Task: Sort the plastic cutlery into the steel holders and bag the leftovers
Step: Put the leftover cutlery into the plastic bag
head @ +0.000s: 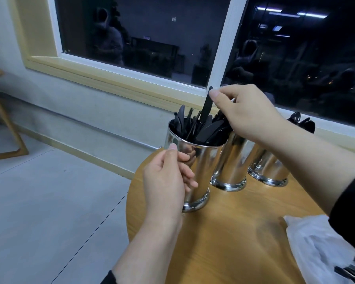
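Our right hand pinches the top end of a black plastic knife, which hangs below the fingertips into the nearest steel holder, crammed with black cutlery, at the table's left edge. Our left hand grips that holder's side. A white plastic bag lies at the right edge
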Available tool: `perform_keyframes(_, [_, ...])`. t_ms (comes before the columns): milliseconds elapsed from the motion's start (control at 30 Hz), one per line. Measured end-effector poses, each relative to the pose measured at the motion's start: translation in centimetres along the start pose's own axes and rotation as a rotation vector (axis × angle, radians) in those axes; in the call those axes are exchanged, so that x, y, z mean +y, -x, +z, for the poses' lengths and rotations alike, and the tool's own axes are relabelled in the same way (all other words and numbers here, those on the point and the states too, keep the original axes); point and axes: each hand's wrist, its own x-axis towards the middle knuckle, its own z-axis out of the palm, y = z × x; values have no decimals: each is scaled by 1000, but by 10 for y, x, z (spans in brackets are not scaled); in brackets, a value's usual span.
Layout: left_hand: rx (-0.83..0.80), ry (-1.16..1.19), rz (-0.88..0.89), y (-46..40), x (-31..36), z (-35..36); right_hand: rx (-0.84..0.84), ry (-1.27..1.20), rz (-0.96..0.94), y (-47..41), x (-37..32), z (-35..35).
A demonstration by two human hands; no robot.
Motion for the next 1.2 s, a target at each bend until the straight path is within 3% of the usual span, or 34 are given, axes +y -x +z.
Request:
perform_keyframes(300, [-31,-10,7,4,-4,7,38,65,-27,-10,1,-7])
perform_keyframes(533, [-32,-25,18,2,-5,8,-136,299,-114,-6,4,2])
perform_keyframes(767, [-102,-114,99,14,-7,13,186,7,-98,23,16,-29])
perform_keyframes(967, [-350,-260,201,38,-17,34,185,-12,-36,122,62,-79])
perform_keyframes(1200, [-754,-577,477,86,-57,87,173,119,287,254,134,-151])
